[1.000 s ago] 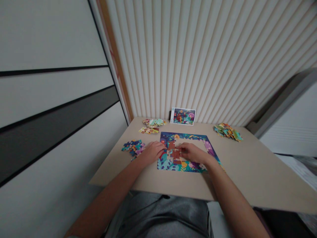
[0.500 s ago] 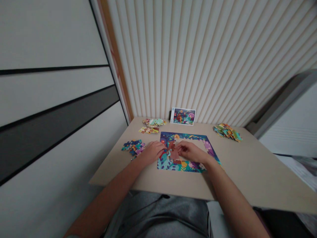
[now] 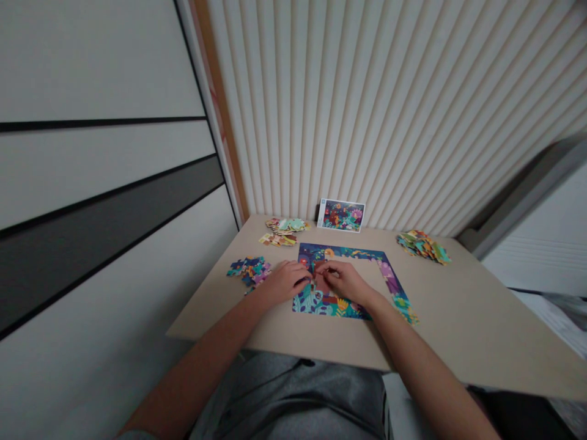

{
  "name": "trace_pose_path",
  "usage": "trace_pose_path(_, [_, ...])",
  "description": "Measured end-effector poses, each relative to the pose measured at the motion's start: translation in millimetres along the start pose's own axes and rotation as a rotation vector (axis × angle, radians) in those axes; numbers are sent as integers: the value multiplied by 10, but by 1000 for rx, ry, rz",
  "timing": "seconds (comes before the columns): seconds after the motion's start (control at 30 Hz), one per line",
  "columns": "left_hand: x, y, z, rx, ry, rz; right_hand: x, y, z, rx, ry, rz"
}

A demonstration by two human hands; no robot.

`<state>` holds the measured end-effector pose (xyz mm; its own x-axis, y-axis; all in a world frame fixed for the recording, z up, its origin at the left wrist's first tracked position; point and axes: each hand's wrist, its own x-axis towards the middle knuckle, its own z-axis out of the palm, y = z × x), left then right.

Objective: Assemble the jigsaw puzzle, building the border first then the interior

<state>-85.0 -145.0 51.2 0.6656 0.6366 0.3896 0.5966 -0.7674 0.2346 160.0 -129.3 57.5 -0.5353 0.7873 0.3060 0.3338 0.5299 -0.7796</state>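
A partly assembled jigsaw puzzle lies on the table, its colourful border framing a bare middle. Brown pieces fill part of its left side. My left hand rests over the puzzle's left edge, fingers stretched out and slightly bent, touching the pieces there. Over the brown area my right hand has its fingers pinched together on what looks like a puzzle piece, mostly hidden by the fingertips. Loose blue and purple puzzle pieces lie in a heap left of my left hand.
A picture card of the puzzle leans upright at the back, before a pleated blind. More loose pieces are piled at the back left and back right. A white panelled surface rises on the left.
My right hand has moved a little left and up across the brown area, towards my left hand. My left hand has stayed nearly in place; the whole view has shifted slightly.
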Motion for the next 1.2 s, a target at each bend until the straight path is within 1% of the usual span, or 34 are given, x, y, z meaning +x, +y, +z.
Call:
trace_pose_path(0.13, [-6, 46, -64, -23, -8, 49, 7, -39, 47, -53, -21, -58])
trace_pose_path(0.27, [-25, 60, -91, -43, -34, 164, 7, -53, 61, -100, -30, -95])
trace_pose_path(0.37, [-42, 46, -75, 15, -83, 241, 13, -35, 85, -121, -38, -130])
trace_pose_path(0.5, [-55, 29, -50, 75, -113, 270, 8, -58, 81, -166, -52, -171])
trace_pose_path(0.6, [-58, 20, -44, 78, -110, 279, -27, -102, -6, -212, -70, -136])
trace_pose_path(0.77, [-57, -3, -51, 92, -112, 270, -100, -99, -165, -258, -169, -6])
trace_pose_path(0.83, [-57, -7, -59, 88, -117, 264, -112, -84, -179, -268, -188, 20])
trace_pose_path(0.97, [-58, -4, -68, 75, -127, 256, -113, -82, -164, -270, -198, 24])
trace_pose_path(1.2, [-73, -7, -47, 86, -123, 252, -138, -95, -187, -199, -212, 89])
